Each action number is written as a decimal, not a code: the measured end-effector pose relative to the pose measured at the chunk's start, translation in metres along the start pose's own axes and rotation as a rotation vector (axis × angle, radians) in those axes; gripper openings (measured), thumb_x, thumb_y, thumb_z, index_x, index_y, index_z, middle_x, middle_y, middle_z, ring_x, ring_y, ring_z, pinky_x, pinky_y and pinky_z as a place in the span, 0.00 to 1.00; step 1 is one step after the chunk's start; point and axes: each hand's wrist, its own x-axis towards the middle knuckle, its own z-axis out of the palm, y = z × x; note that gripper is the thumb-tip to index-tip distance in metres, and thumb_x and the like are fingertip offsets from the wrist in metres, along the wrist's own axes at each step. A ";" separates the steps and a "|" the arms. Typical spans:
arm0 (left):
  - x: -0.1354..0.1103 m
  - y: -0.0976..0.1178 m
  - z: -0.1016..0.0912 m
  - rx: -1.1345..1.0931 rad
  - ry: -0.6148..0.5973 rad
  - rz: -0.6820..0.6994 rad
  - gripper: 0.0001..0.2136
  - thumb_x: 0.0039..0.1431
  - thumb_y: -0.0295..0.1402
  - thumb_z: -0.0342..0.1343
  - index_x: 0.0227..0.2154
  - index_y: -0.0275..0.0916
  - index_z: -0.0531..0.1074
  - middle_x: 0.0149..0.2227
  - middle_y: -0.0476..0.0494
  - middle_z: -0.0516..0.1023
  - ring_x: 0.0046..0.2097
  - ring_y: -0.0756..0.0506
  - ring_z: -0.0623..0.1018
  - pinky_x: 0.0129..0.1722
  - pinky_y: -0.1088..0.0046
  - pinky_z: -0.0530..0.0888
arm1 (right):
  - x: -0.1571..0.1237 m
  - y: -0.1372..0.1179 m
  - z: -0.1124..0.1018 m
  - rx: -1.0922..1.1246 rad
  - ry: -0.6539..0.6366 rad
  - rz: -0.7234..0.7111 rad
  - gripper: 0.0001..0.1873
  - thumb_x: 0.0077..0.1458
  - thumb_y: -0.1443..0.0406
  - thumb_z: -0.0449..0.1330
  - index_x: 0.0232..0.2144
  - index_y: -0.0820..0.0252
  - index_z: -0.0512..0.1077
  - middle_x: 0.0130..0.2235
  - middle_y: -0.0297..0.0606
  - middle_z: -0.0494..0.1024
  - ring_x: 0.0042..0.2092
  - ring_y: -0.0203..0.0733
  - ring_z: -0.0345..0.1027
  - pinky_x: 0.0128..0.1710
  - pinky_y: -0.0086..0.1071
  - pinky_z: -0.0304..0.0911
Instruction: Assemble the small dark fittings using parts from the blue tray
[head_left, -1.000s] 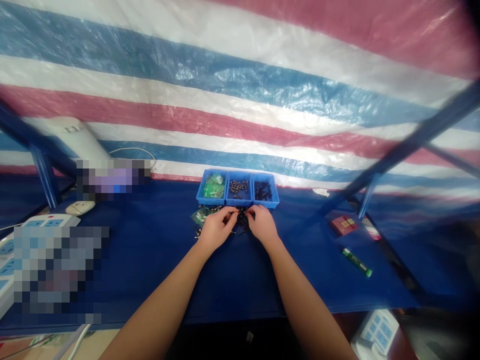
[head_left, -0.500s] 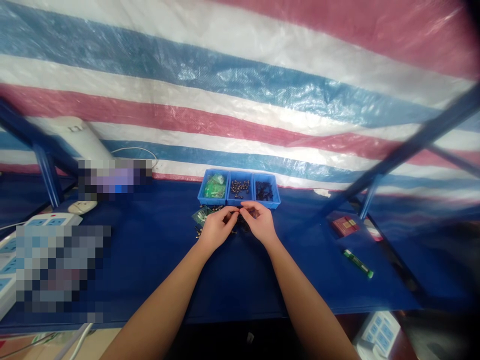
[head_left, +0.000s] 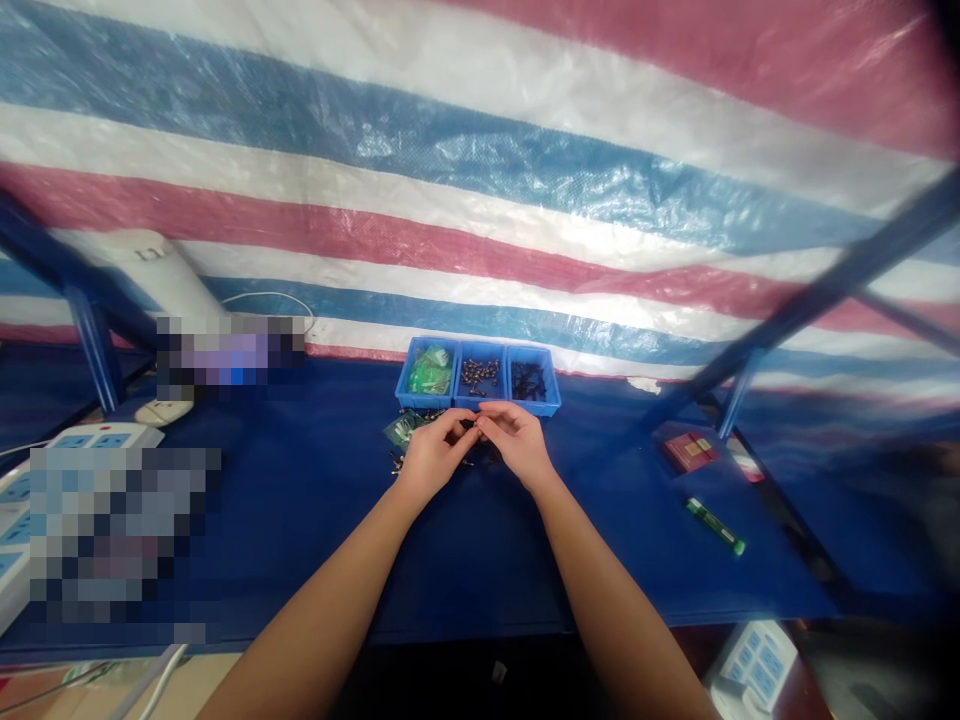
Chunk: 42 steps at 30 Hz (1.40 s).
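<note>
Left hand [head_left: 433, 452], right hand [head_left: 519, 442] pinched, tips meeting; I can't tell on what. Red box [head_left: 685, 451] rightward: label unreadable.

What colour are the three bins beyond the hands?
The bins are blue, best seen in the head view.

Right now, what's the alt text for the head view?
Left hand and right hand held close together before three blue bins, two holding small parts, on a blue table; anything pinched is unclear.
</note>
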 end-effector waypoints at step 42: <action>-0.002 0.003 -0.002 -0.043 0.037 -0.030 0.12 0.62 0.41 0.52 0.40 0.40 0.74 0.24 0.51 0.75 0.25 0.52 0.73 0.27 0.78 0.69 | -0.001 0.001 0.001 -0.125 0.033 -0.036 0.14 0.51 0.54 0.64 0.35 0.58 0.78 0.32 0.37 0.79 0.31 0.39 0.70 0.34 0.33 0.68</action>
